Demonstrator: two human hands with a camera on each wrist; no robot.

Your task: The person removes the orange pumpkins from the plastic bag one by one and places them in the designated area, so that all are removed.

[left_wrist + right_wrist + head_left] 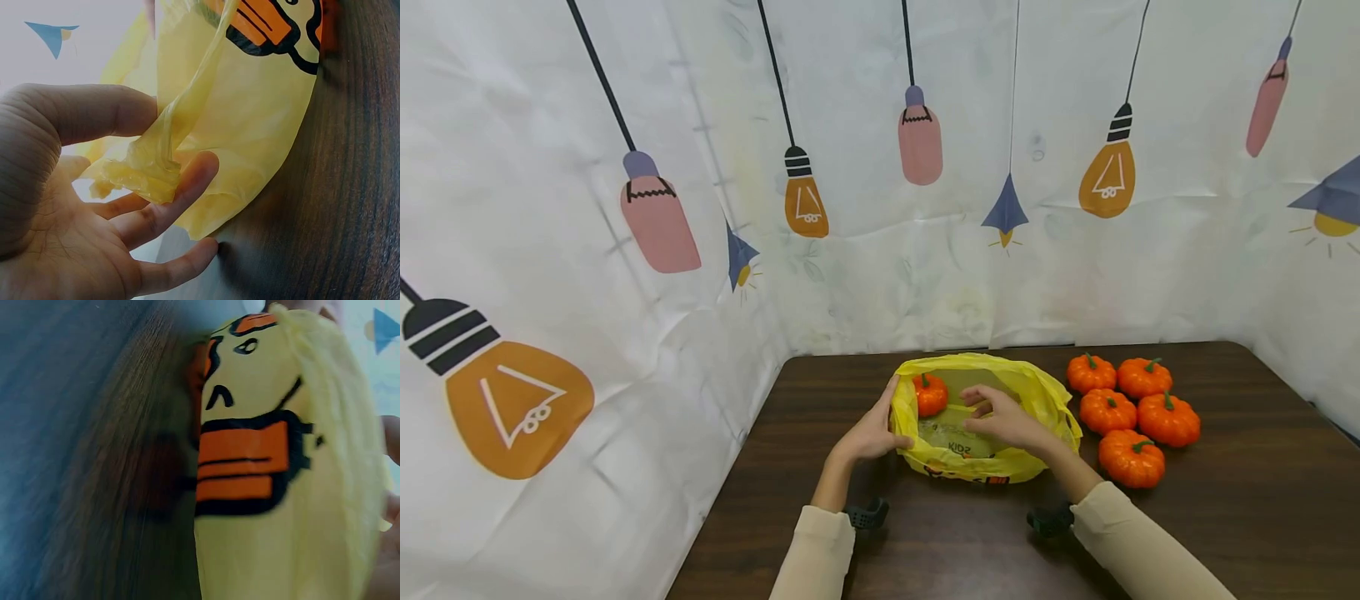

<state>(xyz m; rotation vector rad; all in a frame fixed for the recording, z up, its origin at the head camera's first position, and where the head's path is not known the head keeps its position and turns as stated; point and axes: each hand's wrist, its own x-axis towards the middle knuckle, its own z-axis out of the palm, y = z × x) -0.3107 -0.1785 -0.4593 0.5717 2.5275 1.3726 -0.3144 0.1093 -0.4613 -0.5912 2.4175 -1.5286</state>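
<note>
A yellow plastic bag with printed figures lies with its mouth wide, holding one small orange pumpkin at its left inner side. My left hand holds the bag's left rim; in the left wrist view a twisted fold of the bag lies between thumb and fingers. Over the bag's mouth, towards its right side, hangs my right hand, fingers loosely bent and nothing visible in them. In the right wrist view the bag's printed side hides most of that hand.
Several orange pumpkins with green stems are grouped right of the bag on the dark wooden table. A white cloth printed with lamps hangs behind and at the sides. Dark wrist straps sit near both cuffs.
</note>
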